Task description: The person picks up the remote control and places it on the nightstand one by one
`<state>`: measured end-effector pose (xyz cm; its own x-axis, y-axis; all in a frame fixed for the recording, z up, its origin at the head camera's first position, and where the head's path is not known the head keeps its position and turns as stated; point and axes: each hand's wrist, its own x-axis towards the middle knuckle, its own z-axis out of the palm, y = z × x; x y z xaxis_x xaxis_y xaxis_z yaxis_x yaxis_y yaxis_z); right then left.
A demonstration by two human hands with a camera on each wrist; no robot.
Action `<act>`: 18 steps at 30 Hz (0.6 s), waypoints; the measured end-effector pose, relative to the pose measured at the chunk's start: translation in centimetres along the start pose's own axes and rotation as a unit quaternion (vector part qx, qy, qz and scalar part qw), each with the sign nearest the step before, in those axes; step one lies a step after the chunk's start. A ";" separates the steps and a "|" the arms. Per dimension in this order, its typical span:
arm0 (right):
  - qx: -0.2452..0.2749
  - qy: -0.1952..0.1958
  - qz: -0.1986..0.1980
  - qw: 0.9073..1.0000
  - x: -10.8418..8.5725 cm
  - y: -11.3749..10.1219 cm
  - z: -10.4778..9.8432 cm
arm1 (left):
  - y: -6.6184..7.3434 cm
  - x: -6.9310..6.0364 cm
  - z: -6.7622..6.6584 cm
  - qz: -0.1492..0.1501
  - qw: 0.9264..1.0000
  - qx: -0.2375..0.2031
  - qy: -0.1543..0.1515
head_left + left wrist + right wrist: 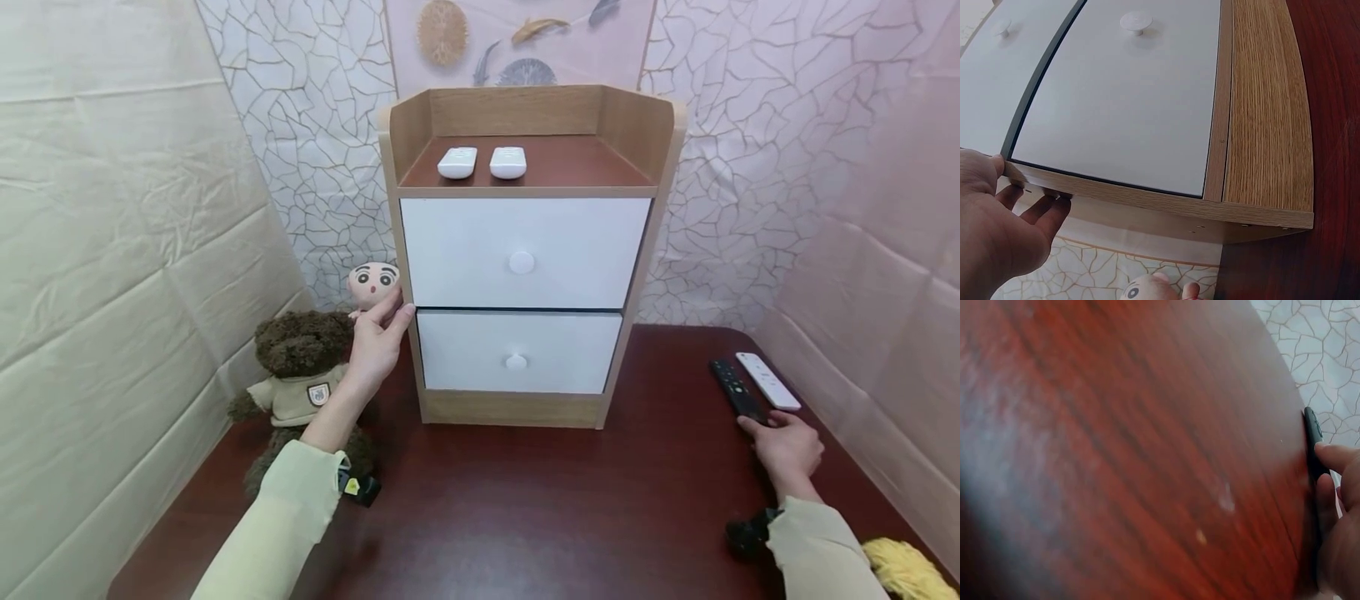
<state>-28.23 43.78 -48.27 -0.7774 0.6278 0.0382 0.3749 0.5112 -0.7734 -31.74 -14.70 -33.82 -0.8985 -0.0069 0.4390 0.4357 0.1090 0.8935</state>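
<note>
A wooden cabinet (513,408) with two white drawers stands in the middle of the table, both drawers closed. My left hand (377,340) touches its left edge. In the left wrist view, the thumb of that left hand (1007,228) lies at the front edge and the fingers rest against the side panel. At the table's right side, my right hand (787,450) grips the near end of a black remote control (735,388), seen edge-on as the remote (1313,434) in the right wrist view. A white remote control (768,382) lies just beside it.
Two white remotes (457,162) sit on the cabinet's top shelf (570,158). Left of the cabinet are a brown teddy bear (300,392) and a pink-faced doll (371,282) behind it. Something yellow and fluffy (909,568) lies at the lower right, near the right sleeve.
</note>
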 end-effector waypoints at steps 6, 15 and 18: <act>-0.010 0.001 -0.007 1.000 0.3 -0.1 0.2 | 0.2 0.0 -0.1 -0.008 1.000 0.004 0.002; -0.029 0.007 -0.003 1.000 0.5 0.2 0.5 | 0.3 -0.1 0.0 -0.009 1.000 0.005 0.006; -0.037 0.003 -0.002 0.999 0.4 0.5 0.6 | 0.3 -0.1 0.0 -0.010 1.000 0.005 0.003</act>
<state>-28.65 43.92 -48.99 -0.7756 0.6295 0.0458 0.4085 0.5560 -0.7239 -31.52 -14.63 -33.60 -0.9065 -0.0148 0.4218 0.4173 0.1192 0.9009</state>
